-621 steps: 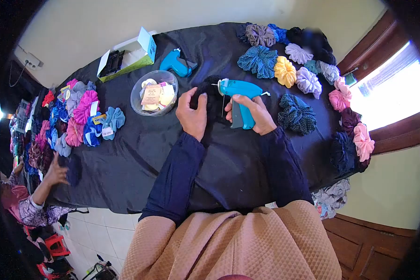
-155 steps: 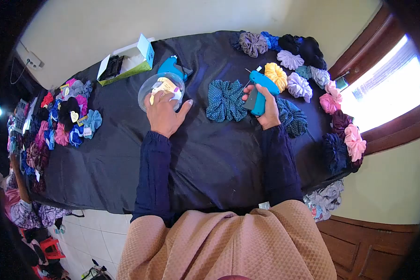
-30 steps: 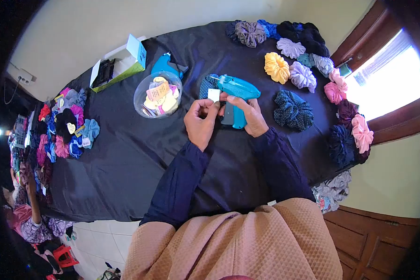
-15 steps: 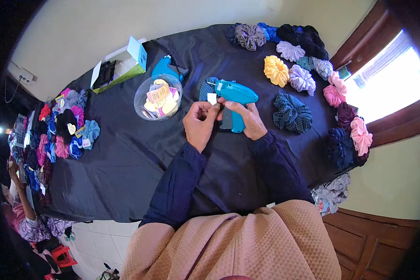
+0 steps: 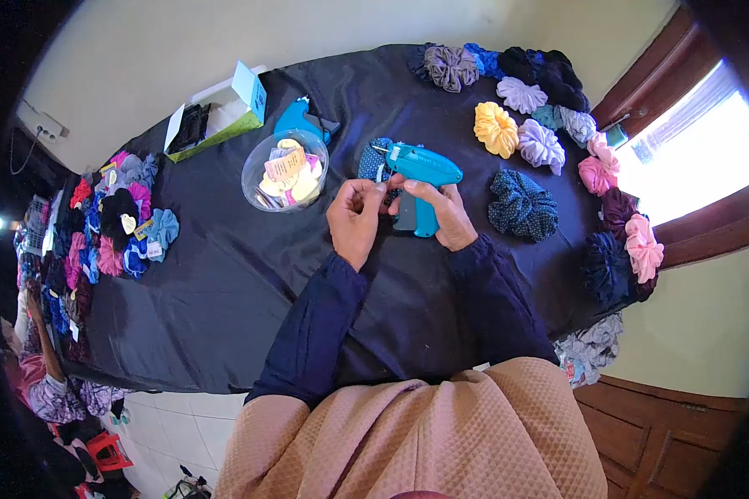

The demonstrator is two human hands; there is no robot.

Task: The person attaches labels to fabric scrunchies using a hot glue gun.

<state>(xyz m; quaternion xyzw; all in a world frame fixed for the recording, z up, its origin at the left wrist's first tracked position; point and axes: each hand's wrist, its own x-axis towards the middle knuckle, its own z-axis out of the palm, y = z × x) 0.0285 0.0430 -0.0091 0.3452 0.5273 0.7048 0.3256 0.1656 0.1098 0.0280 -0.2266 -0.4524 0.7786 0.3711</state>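
Observation:
My right hand [image 5: 451, 218] is wrapped round the teal tagging gun [image 5: 424, 165], whose needle points left. My left hand [image 5: 356, 223] is closed in a pinch on a small white tag [image 5: 380, 172], which shows nearly edge-on just left of the gun's front. Behind the tag and beside the needle lies a dark blue dotted scrunchie [image 5: 369, 160], partly hidden by my hands. Another dark dotted scrunchie [image 5: 522, 205] lies to the right of the gun. Left of my hands stands a clear round tub [image 5: 250, 185] holding cream and pink paper tags [image 5: 290, 170].
A second teal tagging gun [image 5: 301, 119] lies behind the tub, near an open box [image 5: 216, 121]. Scrunchies in several colours line the right side, including a yellow one [image 5: 496, 130]. A tagged scrunchie pile [image 5: 125, 216] covers the left end. Another person's arm [image 5: 46, 333] shows at far left.
The white tag has turned from face-on to nearly edge-on in my left hand. Both hands and the tagging gun stay almost in place. At far left, the other person's arm has shifted.

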